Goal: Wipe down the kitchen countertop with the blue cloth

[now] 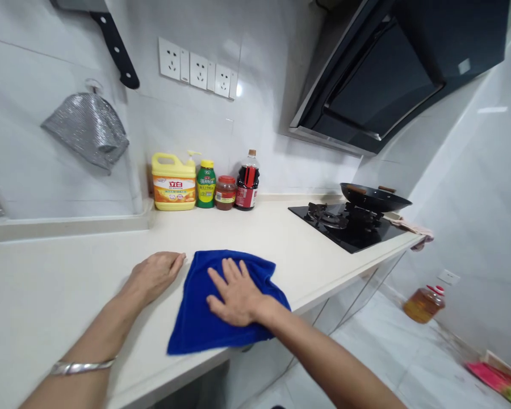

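**Blue cloth (200,307) overhangs the counter edge, right hand (236,298) on top**

Largest first: pale countertop (272,233), range hood (375,79) above its far right end, gas hob (349,237) under that, wok (375,199) on the rear burner. All well apart from the hands.

Cloth lies mostly on the counter at front centre, lower right part past the front edge. A pull towards the body could drag it off; uneven palm pressure could bunch it.

Yellow detergent jug (174,190) and soy sauce bottle (247,182) stand at the back wall — a long push that way could knock them.

Right hand: palm down, fingers spread wide, pressing not pinching. Left hand (157,275): on the counter just beside the cloth, fingers curled; can't tell if it holds anything. It could block a leftward sweep.
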A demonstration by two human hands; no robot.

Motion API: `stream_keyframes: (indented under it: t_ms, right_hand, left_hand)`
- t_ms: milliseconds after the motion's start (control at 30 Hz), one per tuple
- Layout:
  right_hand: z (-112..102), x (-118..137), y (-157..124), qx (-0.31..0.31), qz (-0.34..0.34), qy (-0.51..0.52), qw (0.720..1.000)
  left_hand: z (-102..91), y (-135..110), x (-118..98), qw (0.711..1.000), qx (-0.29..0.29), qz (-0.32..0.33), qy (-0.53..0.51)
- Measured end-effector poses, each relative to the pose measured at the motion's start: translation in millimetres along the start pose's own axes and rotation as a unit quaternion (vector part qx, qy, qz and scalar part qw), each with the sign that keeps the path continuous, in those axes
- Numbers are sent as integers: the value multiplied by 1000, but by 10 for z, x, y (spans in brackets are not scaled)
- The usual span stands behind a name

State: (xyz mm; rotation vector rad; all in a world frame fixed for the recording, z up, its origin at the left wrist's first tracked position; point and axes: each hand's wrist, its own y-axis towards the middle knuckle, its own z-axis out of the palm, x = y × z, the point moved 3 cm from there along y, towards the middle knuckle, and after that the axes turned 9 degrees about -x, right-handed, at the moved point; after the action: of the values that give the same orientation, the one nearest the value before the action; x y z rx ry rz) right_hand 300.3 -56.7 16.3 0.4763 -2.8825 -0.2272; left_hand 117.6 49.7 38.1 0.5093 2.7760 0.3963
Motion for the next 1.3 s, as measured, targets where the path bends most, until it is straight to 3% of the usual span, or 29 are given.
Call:
stream_keyframes:
  t_ms: [167, 333, 433, 533, 767, 933, 1100, 1300]
  right_hand:
    - [-53, -792, 335, 25, 117, -64, 991]
    - [-123, -1574, 449, 21, 258, -111, 960]
    - [-155, -1883, 478, 7, 319, -124, 940]
    - [-156, -2017, 532, -2, 356, -130, 925]
    - [-106, -1939, 784, -4, 391, -132, 911]
    - [6, -1718, 1198, -3, 386, -121, 915]
    - [191, -1334, 1770, 3, 316, -99, 943]
    - [358, -841, 2302, 15, 175, -69, 982]
  left_hand:
    - [-20, -49, 7, 1000, 9, 0, 5]
    - [-57, -56, -8, 1000, 1, 7, 18]
    - [-82, -36, 4, 999, -21, -10, 41]
    - [-103, -23, 42, 996, -48, -48, 61]
    - [-6, -3, 138, 989, -42, -99, 100]
    - [69, 33, 131, 990, -29, -94, 105]
    - [122, 38, 106, 990, -23, -84, 112]
    - [167, 65, 138, 989, -16, -88, 118]
